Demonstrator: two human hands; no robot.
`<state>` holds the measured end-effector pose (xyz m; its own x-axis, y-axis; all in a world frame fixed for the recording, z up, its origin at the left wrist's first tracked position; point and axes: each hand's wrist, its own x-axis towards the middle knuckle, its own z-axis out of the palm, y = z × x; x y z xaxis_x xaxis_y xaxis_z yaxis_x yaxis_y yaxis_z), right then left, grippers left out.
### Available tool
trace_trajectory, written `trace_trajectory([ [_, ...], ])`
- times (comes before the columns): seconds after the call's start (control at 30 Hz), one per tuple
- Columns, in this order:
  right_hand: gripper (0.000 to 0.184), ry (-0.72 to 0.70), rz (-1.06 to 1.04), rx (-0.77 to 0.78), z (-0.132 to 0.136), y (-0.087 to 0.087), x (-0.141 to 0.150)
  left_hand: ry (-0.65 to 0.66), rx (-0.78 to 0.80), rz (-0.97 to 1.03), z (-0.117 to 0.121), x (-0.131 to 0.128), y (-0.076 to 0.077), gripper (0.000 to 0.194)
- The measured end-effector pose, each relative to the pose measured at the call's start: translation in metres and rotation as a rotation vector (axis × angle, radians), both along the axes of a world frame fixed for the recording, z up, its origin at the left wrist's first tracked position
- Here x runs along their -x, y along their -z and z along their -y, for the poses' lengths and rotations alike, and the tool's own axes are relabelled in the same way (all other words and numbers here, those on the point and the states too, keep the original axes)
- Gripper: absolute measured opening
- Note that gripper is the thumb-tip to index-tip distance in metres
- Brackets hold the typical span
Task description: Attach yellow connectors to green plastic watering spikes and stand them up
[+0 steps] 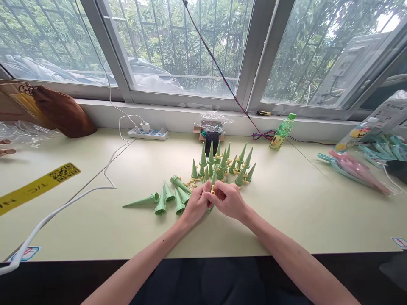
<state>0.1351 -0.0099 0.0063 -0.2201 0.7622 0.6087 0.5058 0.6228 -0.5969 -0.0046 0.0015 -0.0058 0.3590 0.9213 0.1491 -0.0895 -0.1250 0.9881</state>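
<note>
My left hand (196, 204) and my right hand (229, 199) meet at the middle of the pale table (286, 212), fingers pinched together round a green cone spike (213, 177) with a small yellow fitting (212, 192). Just beyond the hands stand several upright green cones (222, 163) with yellow fittings. To the left of my left hand lie several loose green cones (162, 199) on their sides.
A white power strip (148, 134) and its cable (95, 186) lie at the left. A green bottle (282, 131) stands by the window sill. Bagged pink and teal items (359, 169) sit at the right, a brown pouch (63, 112) at far left, a yellow label (34, 186) near it.
</note>
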Motion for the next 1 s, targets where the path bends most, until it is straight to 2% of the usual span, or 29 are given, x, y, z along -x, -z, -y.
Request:
trace_trajectory([
  [0.27, 0.044, -0.013, -0.008, 0.002, -0.0012, 0.0007, 0.0004, 0.031, -0.019, 0.019, -0.0014, 0.0011, -0.0001, 0.048],
  [0.53, 0.048, -0.074, -0.040, -0.034, -0.0015, -0.0014, -0.0001, 0.033, 0.007, 0.037, 0.0033, 0.0016, -0.0088, 0.036],
  [1.0, 0.050, -0.087, 0.022, -0.099, -0.0005, 0.0015, 0.0002, 0.047, -0.004, 0.044, 0.0050, 0.0046, -0.0082, 0.037],
])
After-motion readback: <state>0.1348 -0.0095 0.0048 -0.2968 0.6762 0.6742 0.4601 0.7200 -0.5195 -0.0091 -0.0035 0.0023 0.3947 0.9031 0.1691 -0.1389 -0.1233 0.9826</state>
